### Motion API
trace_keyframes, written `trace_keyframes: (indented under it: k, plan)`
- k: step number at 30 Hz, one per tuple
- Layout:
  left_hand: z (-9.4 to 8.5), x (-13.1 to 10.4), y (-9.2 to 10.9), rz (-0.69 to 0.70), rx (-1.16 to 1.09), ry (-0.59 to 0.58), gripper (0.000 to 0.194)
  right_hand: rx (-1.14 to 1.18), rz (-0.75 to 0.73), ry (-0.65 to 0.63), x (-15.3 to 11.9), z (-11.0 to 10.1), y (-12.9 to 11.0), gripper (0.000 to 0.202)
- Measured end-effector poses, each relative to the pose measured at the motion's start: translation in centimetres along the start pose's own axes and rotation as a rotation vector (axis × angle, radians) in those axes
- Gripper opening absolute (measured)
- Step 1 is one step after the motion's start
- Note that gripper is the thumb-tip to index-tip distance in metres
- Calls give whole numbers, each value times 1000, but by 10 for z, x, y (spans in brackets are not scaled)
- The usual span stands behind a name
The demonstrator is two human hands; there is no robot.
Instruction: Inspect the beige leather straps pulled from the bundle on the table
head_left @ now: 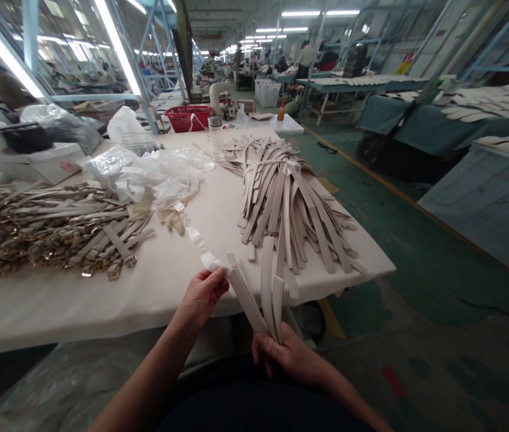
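Several beige leather straps [267, 282] fan upward from my right hand [284, 354], whose fingers are wrapped round their lower ends at the table's front edge. My left hand [204, 294] pinches the end of a white strip [200, 246], plastic-looking, that trails back over the table. Its fingertips are close beside the upper end of the leftmost strap; whether they touch it I cannot tell. Just beyond my hands, a big tied bundle of similar straps [277, 192] lies spread on the table. Off to the left is a heap of straps with metal buckles [47, 228].
The cloth-covered table [182, 324] carries crumpled clear plastic bags [146, 174], a white box [38, 162], a glass bottle [215, 135] and a red basket [186, 118]. Green floor runs along the right, with a large pale bin [484, 198] there. Other people work far back.
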State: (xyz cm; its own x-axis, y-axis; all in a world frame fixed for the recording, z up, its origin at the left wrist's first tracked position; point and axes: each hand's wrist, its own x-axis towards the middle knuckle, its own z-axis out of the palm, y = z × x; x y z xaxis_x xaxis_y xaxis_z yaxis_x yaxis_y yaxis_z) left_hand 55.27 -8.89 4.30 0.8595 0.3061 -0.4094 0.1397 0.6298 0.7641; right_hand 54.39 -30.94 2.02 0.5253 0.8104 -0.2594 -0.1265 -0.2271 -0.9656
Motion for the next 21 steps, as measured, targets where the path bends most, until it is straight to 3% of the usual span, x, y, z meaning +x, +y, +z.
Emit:
trace_keyframes:
  k: [6,10,14,17,21]
  plan:
    - [-5,0,1,-26,62,-37,42,-10,19,-52,1,-3,-1,59]
    - [-6,-6,0,-45,215,-128,40,35,30,-95,10,-4,-2,62]
    - [-5,-13,-7,-34,339,-212,34,135,7,-43,19,-5,-10,61]
    - [-8,-9,-6,-25,288,-178,35,137,16,26,2,-9,-10,58]
    - [-13,-3,-2,-25,185,-104,38,51,124,174,-41,-14,12,53]
